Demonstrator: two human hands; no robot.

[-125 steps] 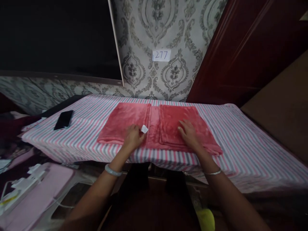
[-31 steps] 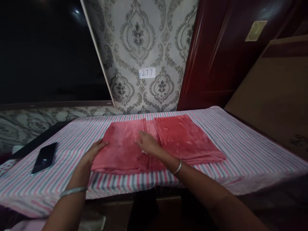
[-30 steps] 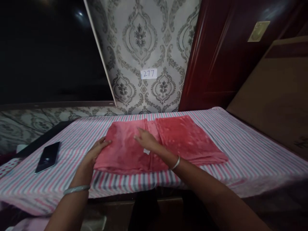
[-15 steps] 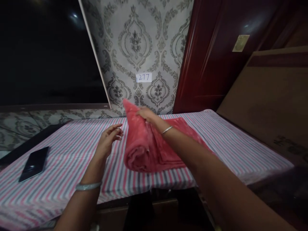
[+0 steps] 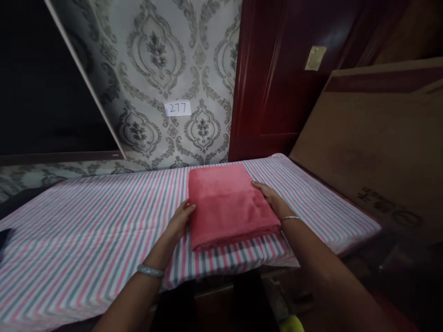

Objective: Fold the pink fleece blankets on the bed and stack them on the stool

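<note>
A pink-red plush blanket [image 5: 224,203] lies folded into a flat, thick rectangle on the striped cloth. At its left edge, my left hand [image 5: 180,219] grips the side, with the fingertips against the fold. My right hand [image 5: 272,196] holds the opposite edge, its fingers lying along the side and partly hidden by the blanket. The near edge of the blanket shows its stacked layers.
A striped cloth [image 5: 104,230] covers the table. A dark screen [image 5: 51,92] is on the left, and the phone [image 5: 4,240] is cut off at the left border. A large cardboard box [image 5: 374,138] leans on the right. A numbered paper label [image 5: 177,108] is on the wall.
The rolled part of the blanket has gone over to the right, and the blanket now lies as a flat rectangle. Both hands have come to its sides. The view has turned rightward.
</note>
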